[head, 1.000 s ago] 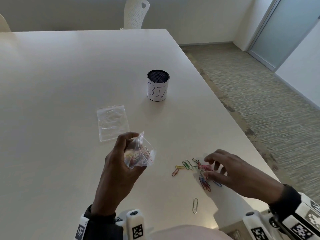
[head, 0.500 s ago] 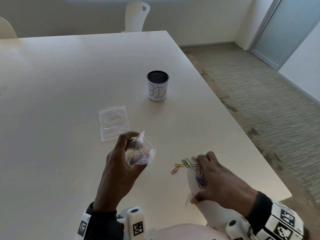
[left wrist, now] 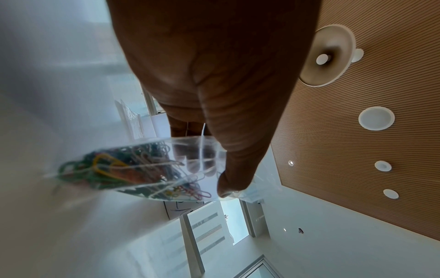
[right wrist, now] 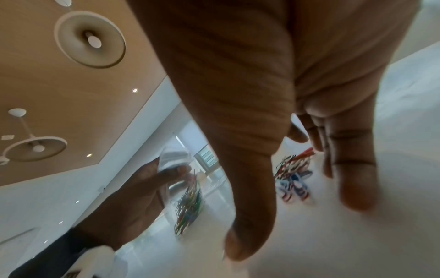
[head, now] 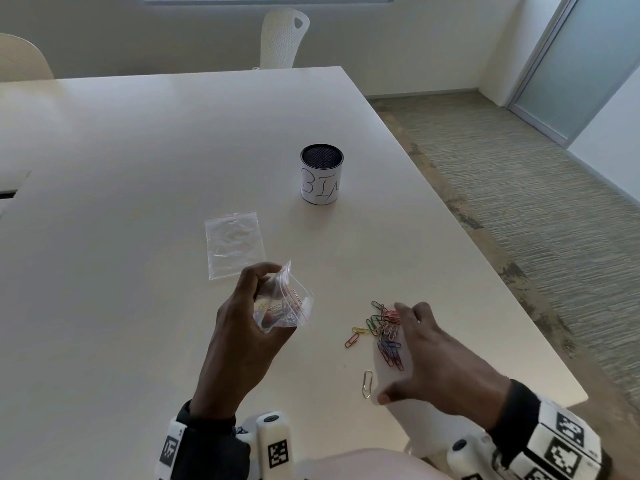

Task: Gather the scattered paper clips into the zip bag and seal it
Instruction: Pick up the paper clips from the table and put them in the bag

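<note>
White table (head: 104, 168) carries a round mesh cup (head: 322, 174) with a paper label hand-lettered "BI…", standing upright, and a second clear bag (head: 235, 244) lying flat nearer the front. White perforated chair (head: 284, 39) at far edge, another chair (head: 20, 60) far left. Striped carpet (head: 519, 188), frosted door (head: 581, 64) on the right.

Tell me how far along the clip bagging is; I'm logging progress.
Partly done. The zip bag in the left hand already holds many clips, its mouth unsealed. In hand: the right hand spreads over the coloured pile on the table, gripping nothing yet. Left: that pile, the silver clip, then sealing.
</note>
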`<state>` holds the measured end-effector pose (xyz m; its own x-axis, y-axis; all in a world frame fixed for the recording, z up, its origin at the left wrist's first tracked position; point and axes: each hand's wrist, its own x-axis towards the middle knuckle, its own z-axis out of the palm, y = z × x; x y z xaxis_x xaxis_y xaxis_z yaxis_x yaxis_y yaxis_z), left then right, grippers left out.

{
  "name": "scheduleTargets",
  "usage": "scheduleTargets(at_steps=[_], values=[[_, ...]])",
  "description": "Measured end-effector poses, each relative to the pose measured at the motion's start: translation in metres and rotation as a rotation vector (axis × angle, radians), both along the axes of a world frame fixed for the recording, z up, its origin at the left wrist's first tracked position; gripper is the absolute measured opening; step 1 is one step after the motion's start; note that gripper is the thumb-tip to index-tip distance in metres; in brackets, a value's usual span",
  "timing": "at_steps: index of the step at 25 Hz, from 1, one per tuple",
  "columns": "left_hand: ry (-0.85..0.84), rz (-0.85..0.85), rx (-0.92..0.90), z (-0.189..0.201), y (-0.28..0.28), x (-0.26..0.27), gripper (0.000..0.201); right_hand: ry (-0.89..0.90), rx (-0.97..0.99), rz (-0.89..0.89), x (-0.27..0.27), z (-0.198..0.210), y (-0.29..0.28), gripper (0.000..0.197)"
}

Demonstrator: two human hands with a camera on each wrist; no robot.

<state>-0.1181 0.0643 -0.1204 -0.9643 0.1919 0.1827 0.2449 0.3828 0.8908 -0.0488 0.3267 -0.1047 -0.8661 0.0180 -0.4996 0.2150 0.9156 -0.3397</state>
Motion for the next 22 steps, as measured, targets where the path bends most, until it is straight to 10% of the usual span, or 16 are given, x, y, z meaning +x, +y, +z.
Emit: scheduleTargets(at_steps=[8, 14, 22], values=[[-0.012, 0.005, 0.000, 0.000, 0.003, -0.002, 0.062, 0.292, -0.217, -0.130, -0.038, -0.022, 0.002, 0.049], [-0.008, 0.020, 0.006, -0.003, -0.002, -0.003, 0.062, 0.051, 0.009, 0.106, -0.029, 0.006, 0.003, 0.147], [-0.003, 0.026, 0.003, -0.006, -0.001, -0.007, 0.062, 0.195, 0.028, -0.002, -0.053, -0.014, -0.004, 0.136]])
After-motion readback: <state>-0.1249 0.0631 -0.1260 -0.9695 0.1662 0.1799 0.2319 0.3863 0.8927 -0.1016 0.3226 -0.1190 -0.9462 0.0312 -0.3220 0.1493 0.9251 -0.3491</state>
